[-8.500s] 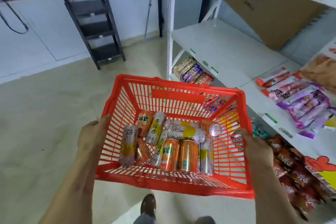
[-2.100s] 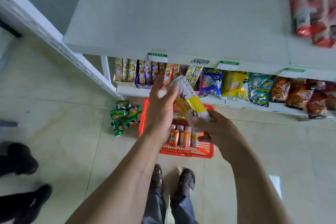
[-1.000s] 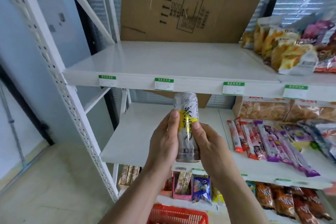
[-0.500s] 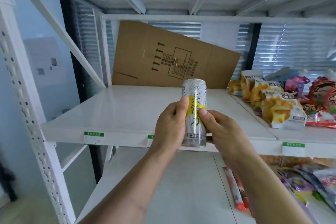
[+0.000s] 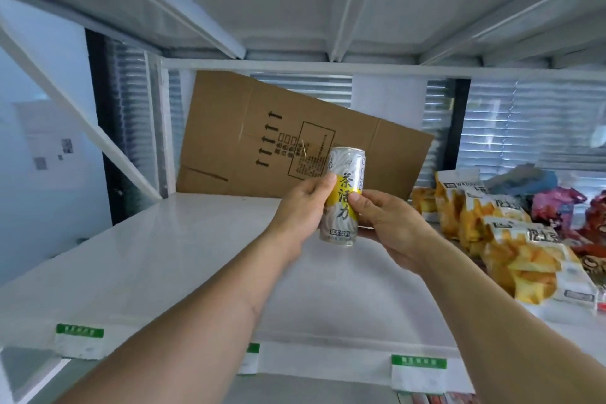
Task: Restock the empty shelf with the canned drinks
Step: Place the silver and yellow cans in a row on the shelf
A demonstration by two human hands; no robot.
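The person now stands square to the upper shelf (image 5: 137, 259), where a moment ago the view was down at the red basket on the floor and then at the shelf below. The can (image 5: 342, 197) has come up with them, lifted clear of the basket and carried to this level. It is upright, silver with a yellow band, held in the air over the bare white shelf and not yet set down. The left hand (image 5: 300, 210) wraps its left side with the thumb across the front; the right hand (image 5: 383, 223) closes on the right side and lower part, so both hands grip the one can.

Behind it a flattened cardboard box (image 5: 295, 138) leans against the back of the shelf, and snack bags (image 5: 511, 249) fill the right-hand stretch. The left and middle of the shelf carry nothing at all, which suggests this is the first can to go up. Judging by the pose, the next move is simply lowering it onto the shelf, probably toward the back so later cans can line up in front
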